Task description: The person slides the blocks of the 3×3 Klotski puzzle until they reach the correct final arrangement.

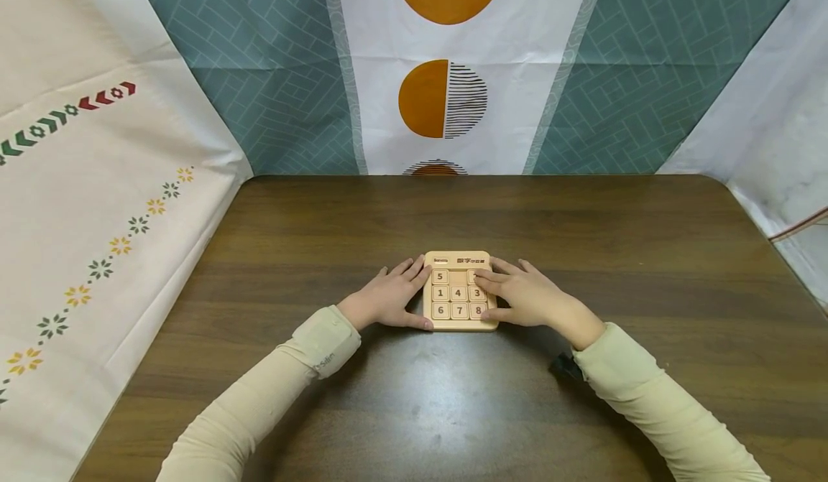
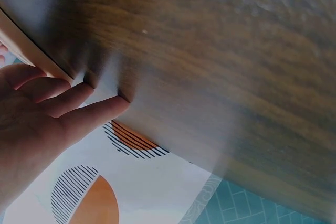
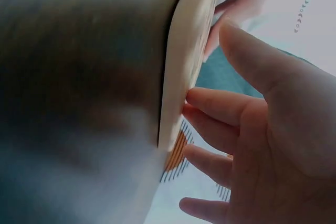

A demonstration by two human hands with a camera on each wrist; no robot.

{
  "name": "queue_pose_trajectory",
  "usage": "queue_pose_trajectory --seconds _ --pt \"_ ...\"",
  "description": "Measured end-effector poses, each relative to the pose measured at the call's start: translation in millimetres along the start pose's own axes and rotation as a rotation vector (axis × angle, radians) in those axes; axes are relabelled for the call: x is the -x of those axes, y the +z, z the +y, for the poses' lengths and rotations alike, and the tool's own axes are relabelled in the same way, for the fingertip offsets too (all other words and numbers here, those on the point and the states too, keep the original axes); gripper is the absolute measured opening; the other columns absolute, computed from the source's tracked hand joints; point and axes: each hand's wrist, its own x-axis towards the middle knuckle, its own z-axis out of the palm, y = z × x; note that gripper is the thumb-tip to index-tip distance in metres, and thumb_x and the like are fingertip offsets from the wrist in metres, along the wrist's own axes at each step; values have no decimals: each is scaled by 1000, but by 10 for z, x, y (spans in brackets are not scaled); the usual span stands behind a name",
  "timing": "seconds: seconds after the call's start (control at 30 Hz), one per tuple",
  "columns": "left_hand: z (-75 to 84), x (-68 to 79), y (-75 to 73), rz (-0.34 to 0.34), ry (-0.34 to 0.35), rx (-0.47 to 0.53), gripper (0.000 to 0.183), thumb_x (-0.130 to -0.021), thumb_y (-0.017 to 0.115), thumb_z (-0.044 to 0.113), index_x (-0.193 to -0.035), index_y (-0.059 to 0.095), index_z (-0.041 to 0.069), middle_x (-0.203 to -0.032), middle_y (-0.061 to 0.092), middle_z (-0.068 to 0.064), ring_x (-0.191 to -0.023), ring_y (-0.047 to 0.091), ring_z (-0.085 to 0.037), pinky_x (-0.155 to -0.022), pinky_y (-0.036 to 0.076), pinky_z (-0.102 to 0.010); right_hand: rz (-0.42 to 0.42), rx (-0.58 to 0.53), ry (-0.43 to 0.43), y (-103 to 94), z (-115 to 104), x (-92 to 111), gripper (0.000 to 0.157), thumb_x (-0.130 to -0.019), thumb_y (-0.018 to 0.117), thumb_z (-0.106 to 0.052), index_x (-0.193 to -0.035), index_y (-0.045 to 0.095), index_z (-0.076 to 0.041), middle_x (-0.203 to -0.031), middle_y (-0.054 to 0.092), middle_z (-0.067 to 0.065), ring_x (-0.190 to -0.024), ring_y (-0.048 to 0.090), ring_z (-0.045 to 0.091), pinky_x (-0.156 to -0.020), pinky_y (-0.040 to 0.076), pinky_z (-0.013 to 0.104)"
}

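Wooden and pale, the square number-tile board (image 1: pixel 458 279) could skid over the brown desk (image 1: pixel 414 396) if the right hand (image 1: pixel 527 298), fingers outstretched, outpushes the uncurled left hand (image 1: pixel 391 298).

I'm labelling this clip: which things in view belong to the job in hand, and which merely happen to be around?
In the job:
wooden number sliding puzzle
left hand
right hand
table underneath

Just around:
circle-patterned backdrop
floral white cloth
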Motion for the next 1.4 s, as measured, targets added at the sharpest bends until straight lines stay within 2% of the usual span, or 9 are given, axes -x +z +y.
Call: queue_pose_trajectory --seconds 0.13,0.33,0.47,0.67,0.8,0.9,1.03,1.23,1.4 --pt "-9 2 3 1 1 -4 101 -75 51 70 -147 10 11 -152 2 -11 -137 9 -27 -101 23 -55 16 3 -28 -27 -20 -21 66 -84 58 -48 -135 45 -8 -140 40 8 -133 24 33 -97 20 62" --pt "-13 -11 13 5 7 10 102 -75 51 70 -147 11 10 -152 2 -11 -137 9 -28 -100 23 -56 12 19 -109 -15 -160 -234 66 -86 55 -49 -138 42 -9 -142 38 6 -133 24 31 -99 21 60" --pt "-7 -16 13 2 7 14 101 -75 51 70 -147 11 10 -152 2 -11 -137 9 -27 -100 23 -56 -13 35 -133 4 -219 -332 66 -86 53 -51 -138 42 -11 -141 38 5 -133 24 30 -99 22 58" --pt "-1 -20 12 4 8 18 102 -75 51 70 -147 10 11 -152 2 -11 -137 10 -28 -100 23 -56 -28 9 -104 -4 -132 -268 64 -86 55 -49 -137 44 -12 -140 41 5 -133 24 31 -99 20 60" --pt "-7 -24 14 7 4 10 102 -75 51 70 -147 10 11 -152 2 -11 -137 10 -28 -101 23 -56 -5 16 -99 -19 -89 -180 64 -85 57 -48 -135 46 -11 -139 42 6 -133 25 31 -98 20 61" --pt "-11 -26 15 8 5 8 102 -75 51 70 -147 10 11 -152 3 -11 -137 10 -28 -100 23 -56 18 22 -155 -15 -135 -158 65 -84 58 -49 -135 46 -10 -139 42 7 -133 24 32 -99 20 60" --pt "-7 -24 10 13 12 11 101 -75 51 70 -147 12 10 -152 3 -12 -137 11 -29 -100 24 -56 5 9 -222 -1 -238 -177 66 -84 58 -50 -135 46 -10 -139 41 6 -133 24 31 -100 20 59" --pt "4 -17 -5 15 14 12 101 -75 52 69 -147 13 9 -152 4 -12 -137 12 -29 -100 24 -56 -20 48 -211 -12 -235 -273 63 -84 57 -49 -134 48 -10 -138 43 4 -132 26 32 -98 24 58" --pt "1 -13 -10 12 10 19 102 -75 52 69 -147 13 9 -152 4 -12 -137 11 -29 -100 24 -56 -45 13 -173 -31 -152 -384 64 -85 55 -50 -136 45 -11 -141 40 3 -134 23 32 -100 20 59"
